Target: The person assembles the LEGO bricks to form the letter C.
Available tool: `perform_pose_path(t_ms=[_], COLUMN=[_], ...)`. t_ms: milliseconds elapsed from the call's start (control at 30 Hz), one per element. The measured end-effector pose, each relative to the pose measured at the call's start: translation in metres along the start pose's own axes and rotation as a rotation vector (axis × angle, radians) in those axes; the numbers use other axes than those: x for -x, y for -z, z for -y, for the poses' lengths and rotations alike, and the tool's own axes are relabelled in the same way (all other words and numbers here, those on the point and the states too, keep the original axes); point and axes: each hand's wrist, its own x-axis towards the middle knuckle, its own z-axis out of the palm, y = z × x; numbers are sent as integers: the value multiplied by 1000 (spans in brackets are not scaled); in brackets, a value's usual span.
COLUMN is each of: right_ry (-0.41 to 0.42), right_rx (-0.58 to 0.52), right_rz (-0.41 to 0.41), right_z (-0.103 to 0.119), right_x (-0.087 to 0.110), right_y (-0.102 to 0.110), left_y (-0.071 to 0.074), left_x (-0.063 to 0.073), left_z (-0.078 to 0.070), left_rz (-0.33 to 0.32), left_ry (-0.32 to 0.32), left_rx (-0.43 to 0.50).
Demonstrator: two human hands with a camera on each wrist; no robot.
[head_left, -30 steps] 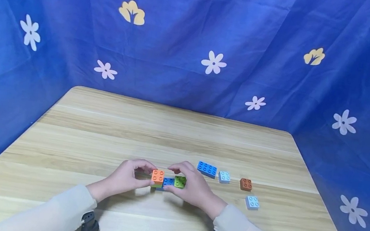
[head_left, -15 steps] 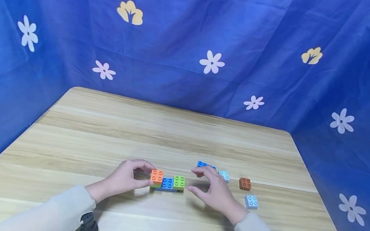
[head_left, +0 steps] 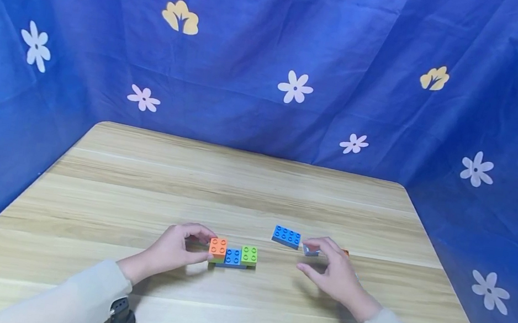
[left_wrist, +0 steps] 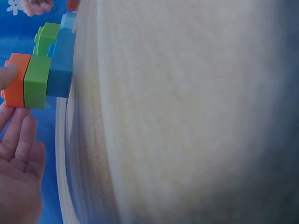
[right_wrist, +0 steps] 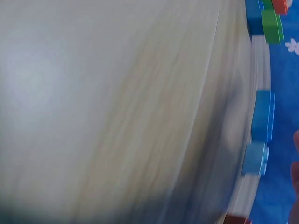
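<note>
My left hand (head_left: 170,251) holds the orange brick (head_left: 218,247) between thumb and fingers. That brick tops a green brick (left_wrist: 38,83), which sits on the left end of a long blue brick (head_left: 233,257). Another green brick (head_left: 249,254) is fixed on the blue brick's right end, leaving blue studs bare in between. My right hand (head_left: 337,276) hovers with parted thumb and fingers and nothing between them. Nearest to it is a light blue brick (head_left: 310,251), partly covered by the fingers in the head view and seen whole in the right wrist view (right_wrist: 254,158).
A loose long blue brick (head_left: 286,236) lies left of the light blue one. Behind the right hand a reddish-brown brick (head_left: 346,251) is mostly hidden. The wooden table (head_left: 162,169) is bordered by blue patterned cloth (head_left: 234,57).
My right hand has let go of the right-hand green brick and moved right, past the loose blue brick, to the light blue brick. The left hand has kept its hold on the orange brick.
</note>
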Motion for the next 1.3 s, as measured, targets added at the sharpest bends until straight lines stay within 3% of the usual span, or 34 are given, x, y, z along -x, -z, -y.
perform_pose_path(t_ms=[267, 600, 1300], right_ry=[-9, -102, -123], right_rx=[-3, 52, 204], right_rz=[0, 2, 22], right_z=[-24, -40, -60], right_x=[25, 54, 77], right_y=[18, 38, 51], left_y=[0, 1, 1], left_x=[0, 0, 2], left_z=[-1, -3, -3], left_rz=[2, -2, -4], left_ry=[0, 9, 13], left_rx=[-2, -7, -7])
